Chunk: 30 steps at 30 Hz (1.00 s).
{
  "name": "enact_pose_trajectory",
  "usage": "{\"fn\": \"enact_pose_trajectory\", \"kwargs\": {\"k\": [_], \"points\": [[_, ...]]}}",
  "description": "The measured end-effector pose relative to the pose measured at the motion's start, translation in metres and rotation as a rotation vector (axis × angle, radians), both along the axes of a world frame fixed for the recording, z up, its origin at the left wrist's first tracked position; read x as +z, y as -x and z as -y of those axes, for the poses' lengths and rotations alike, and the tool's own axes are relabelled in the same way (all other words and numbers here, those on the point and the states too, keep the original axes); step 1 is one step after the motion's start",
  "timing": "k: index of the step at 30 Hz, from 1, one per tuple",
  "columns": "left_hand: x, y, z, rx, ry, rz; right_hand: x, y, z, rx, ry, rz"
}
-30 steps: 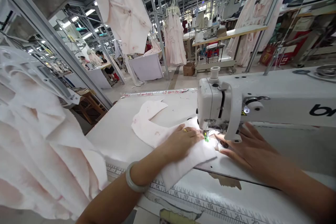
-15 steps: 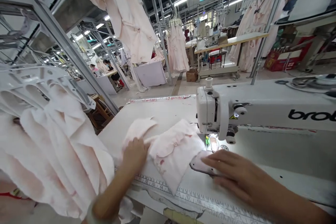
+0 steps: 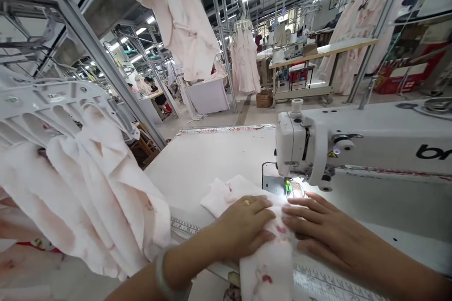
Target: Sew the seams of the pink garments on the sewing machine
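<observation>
A pale pink fabric piece (image 3: 226, 195) with red print lies on the white sewing table (image 3: 212, 160), its near end hanging over the front edge. My left hand (image 3: 242, 228) lies flat on it, fingers stretched out, a ring on one finger and a bangle at the wrist. My right hand (image 3: 318, 230) presses flat on the fabric beside it, fingertips close to the lit needle area (image 3: 289, 188). The white sewing machine (image 3: 353, 146) stands right behind the hands.
A rack with several pink fabric pieces (image 3: 88, 188) hangs at my left. A ruler strip (image 3: 183, 228) runs along the table's front edge. Pink garments (image 3: 247, 61) hang from overhead rails. People sit at a far table (image 3: 155, 96) to the left.
Both hands have come together on the fabric in front of the needle. The left hand moved right from the table's left part, and the fabric now lies bunched under both palms.
</observation>
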<state>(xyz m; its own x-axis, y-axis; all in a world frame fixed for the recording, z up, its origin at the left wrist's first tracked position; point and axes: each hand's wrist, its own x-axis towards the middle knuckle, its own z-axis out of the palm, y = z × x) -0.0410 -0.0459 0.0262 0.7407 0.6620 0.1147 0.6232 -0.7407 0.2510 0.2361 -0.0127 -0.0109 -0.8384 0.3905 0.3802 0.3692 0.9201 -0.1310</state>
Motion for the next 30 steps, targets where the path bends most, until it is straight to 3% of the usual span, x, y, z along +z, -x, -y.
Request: {"fn": "enact_pose_trajectory", "kwargs": {"k": [3,6,14,23,30], "points": [[-0.013,-0.007,-0.017,-0.082,0.09,-0.049,-0.008,-0.006,-0.007,-0.054,-0.183,-0.041],[-0.023,-0.015,-0.015,0.045,0.121,-0.085,-0.012,-0.01,-0.013,-0.089,-0.252,-0.07],[-0.026,-0.026,-0.004,0.261,0.147,-0.078,-0.024,-0.017,-0.019,-0.14,-0.147,-0.029],[-0.025,-0.029,-0.007,0.275,0.199,-0.053,-0.026,-0.02,-0.02,-0.139,-0.114,-0.068],[-0.014,-0.027,-0.007,0.269,0.236,-0.02,-0.013,-0.015,-0.021,-0.066,0.006,-0.024]]}}
